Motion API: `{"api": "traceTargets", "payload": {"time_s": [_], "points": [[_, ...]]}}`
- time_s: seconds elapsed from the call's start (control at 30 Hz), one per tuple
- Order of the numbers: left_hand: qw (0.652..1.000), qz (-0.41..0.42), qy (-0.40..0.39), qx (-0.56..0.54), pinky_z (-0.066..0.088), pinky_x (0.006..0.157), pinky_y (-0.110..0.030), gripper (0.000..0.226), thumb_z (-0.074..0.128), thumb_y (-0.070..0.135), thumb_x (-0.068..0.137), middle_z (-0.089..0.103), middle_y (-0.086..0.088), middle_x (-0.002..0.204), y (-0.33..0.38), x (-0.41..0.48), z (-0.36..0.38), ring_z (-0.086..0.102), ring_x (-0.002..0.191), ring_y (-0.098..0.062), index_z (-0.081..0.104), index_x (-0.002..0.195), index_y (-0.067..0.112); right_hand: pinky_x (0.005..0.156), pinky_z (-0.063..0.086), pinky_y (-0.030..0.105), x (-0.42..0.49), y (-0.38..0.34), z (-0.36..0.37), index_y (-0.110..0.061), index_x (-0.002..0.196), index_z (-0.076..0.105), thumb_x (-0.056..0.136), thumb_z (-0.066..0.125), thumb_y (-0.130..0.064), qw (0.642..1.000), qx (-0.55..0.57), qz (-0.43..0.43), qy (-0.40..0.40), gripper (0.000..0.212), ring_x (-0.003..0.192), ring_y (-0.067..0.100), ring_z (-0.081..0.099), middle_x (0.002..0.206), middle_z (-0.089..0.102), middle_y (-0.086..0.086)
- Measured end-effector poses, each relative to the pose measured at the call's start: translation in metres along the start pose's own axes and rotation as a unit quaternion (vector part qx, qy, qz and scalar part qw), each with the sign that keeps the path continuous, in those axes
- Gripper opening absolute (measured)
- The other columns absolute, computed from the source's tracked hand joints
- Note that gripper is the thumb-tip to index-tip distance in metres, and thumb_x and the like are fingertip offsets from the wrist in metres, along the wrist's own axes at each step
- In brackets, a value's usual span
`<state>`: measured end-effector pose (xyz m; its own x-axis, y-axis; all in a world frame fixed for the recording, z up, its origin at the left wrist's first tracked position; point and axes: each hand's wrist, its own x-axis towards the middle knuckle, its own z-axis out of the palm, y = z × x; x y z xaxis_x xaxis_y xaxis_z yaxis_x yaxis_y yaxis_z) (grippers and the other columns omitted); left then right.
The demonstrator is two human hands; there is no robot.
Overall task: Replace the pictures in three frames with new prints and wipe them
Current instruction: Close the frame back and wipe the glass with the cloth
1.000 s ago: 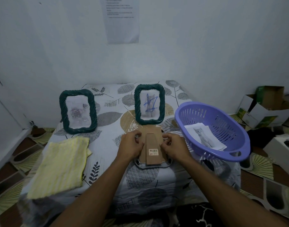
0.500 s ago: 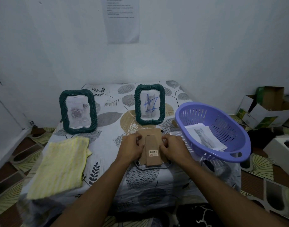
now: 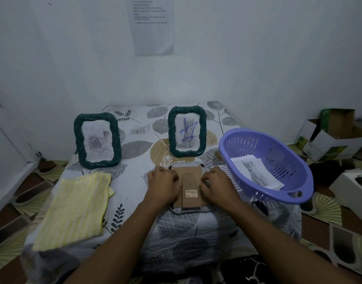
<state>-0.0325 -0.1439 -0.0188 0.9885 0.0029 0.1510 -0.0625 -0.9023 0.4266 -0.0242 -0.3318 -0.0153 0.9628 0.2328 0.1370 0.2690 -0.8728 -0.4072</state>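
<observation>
Grip of left hand and right hand pinches sides of face-down frame.

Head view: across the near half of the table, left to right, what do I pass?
yellow cloth → left hand → face-down frame, cardboard back up → right hand → purple basket holding a cat print

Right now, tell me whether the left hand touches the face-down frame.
Touching. The head view shows the left hand resting on the face-down frame, curled over the left edge of its cardboard back.
</observation>
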Motion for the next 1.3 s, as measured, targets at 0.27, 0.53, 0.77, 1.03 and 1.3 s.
{"api": "traceTargets", "payload": {"time_s": [0.27,0.53,0.77,1.03,1.3], "points": [[0.996,0.014,0.039,-0.085,0.034,0.093,-0.027,0.023,0.069,0.028,0.083,0.060,-0.004,0.123,-0.036,-0.020,-0.014,0.047,0.113,-0.021,0.068,0.102,0.017,0.082,0.044,0.029,0.001,-0.022,0.020,-0.018,0.097,0.069,0.087,0.061,-0.032,0.999,0.049,-0.009,0.013,0.019,0.102,0.019,0.056,0.117,0.049,0.001],[0.994,-0.001,0.005,-0.105,0.041,0.095,-0.041,0.037,0.053,0.050,0.070,0.055,-0.001,0.113,-0.043,-0.021,-0.020,0.040,0.115,-0.025,0.059,0.090,0.021,0.085,0.045,0.033,0.012,-0.028,0.028,-0.018,0.098,0.061,0.085,0.064,-0.031,0.996,0.078,0.017,0.036,0.019,0.103,0.022,0.053,0.114,0.048,0.002],[0.992,-0.004,0.033,-0.123,0.036,0.102,-0.039,0.022,0.067,0.033,0.079,0.051,-0.004,0.128,-0.046,-0.022,-0.009,0.032,0.129,-0.019,0.055,0.096,0.024,0.093,0.044,0.038,0.019,-0.026,0.030,-0.016,0.128,0.052,0.085,0.056,-0.040,0.997,0.070,0.030,0.013,0.049,0.110,0.025,0.048,0.116,0.044,0.006],[0.992,-0.007,0.014,-0.125,0.032,0.105,-0.040,0.022,0.059,0.040,0.080,0.045,0.000,0.128,-0.054,-0.021,-0.003,0.034,0.128,-0.017,0.046,0.096,0.031,0.090,0.043,0.037,0.026,-0.024,0.031,-0.021,0.116,0.058,0.083,0.054,-0.041,0.997,0.062,0.046,-0.020,0.038,0.108,0.026,0.045,0.105,0.039,0.002],[0.993,0.015,0.008,-0.116,0.033,0.105,-0.043,0.027,0.049,0.044,0.077,0.047,0.002,0.125,-0.055,-0.020,-0.002,0.034,0.127,-0.015,0.043,0.100,0.030,0.102,0.039,0.039,0.030,-0.019,0.030,-0.026,0.142,0.045,0.087,0.059,-0.041,0.993,0.080,0.067,-0.048,0.058,0.120,0.028,0.044,0.123,0.043,0.010]]}}
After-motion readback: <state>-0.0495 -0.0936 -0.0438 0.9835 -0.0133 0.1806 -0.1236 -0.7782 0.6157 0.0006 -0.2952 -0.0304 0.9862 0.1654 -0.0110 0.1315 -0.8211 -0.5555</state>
